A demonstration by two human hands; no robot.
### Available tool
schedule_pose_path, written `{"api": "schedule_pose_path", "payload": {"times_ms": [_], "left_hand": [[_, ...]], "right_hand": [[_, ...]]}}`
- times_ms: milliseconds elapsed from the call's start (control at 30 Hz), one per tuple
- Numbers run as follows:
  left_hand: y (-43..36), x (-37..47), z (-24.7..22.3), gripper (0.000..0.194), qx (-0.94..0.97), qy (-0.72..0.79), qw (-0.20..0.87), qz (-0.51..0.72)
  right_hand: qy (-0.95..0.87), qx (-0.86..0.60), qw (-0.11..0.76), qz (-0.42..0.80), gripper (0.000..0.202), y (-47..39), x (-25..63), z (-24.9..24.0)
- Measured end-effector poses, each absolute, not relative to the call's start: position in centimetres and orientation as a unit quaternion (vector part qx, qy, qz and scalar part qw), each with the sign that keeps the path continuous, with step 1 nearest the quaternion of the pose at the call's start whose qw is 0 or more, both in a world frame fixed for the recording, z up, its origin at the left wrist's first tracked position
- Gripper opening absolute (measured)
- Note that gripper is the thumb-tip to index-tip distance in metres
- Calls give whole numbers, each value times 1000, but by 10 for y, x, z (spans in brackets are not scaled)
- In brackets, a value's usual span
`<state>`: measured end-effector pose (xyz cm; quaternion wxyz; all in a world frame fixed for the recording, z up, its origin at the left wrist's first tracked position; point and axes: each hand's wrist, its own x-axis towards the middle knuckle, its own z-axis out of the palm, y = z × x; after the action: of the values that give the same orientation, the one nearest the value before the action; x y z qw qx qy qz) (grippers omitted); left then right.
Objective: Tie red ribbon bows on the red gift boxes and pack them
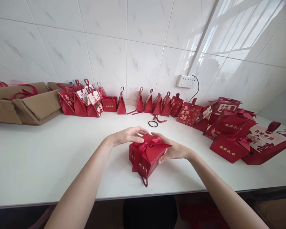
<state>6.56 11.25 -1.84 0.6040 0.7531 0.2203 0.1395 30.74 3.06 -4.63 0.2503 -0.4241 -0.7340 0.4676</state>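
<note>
A red gift box [154,153] with a satin ribbon bow [149,143] on top is between my hands, near the front of the white table. It sits at an angle, with gold lettering on its near side. A braided red loop [145,182] hangs from its lower edge. My left hand [128,135] reaches over the box's far left corner, fingers extended along the back and thumb against the top. On the other side, my right hand [173,150] is wrapped around the box's right side, its thumb low on the near face. Fingertips behind the box are partly hidden.
An opened cardboard box [38,109] with red ribbons stands at the left. Several red gift bags [146,103] line the tiled wall. More red boxes [231,149] are piled at the right. A black ring [153,126] lies beyond my hands. A power strip [187,81] is on the wall.
</note>
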Motion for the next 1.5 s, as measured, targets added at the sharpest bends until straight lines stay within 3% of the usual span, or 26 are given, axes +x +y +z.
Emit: {"api": "schedule_pose_path", "payload": {"times_ms": [133, 367, 500, 733, 1300, 1500], "left_hand": [[113, 73, -24, 45, 735, 217, 614, 188], [119, 80, -33, 39, 632, 307, 621, 347], [122, 84, -36, 40, 623, 367, 555, 412], [122, 88, -41, 40, 675, 396, 481, 395], [114, 91, -36, 26, 726, 437, 390, 360], [105, 85, -21, 29, 711, 386, 495, 318]], "right_hand": [[-744, -358, 286, 486, 97, 41, 298, -52], [-765, -440, 370, 290, 101, 53, 288, -68], [-776, -452, 418, 138, 106, 56, 287, -79], [-749, -483, 454, 10, 102, 63, 301, -83], [-758, -483, 439, -3, 104, 64, 304, -87], [-749, -490, 446, 5, 104, 65, 302, -86]]}}
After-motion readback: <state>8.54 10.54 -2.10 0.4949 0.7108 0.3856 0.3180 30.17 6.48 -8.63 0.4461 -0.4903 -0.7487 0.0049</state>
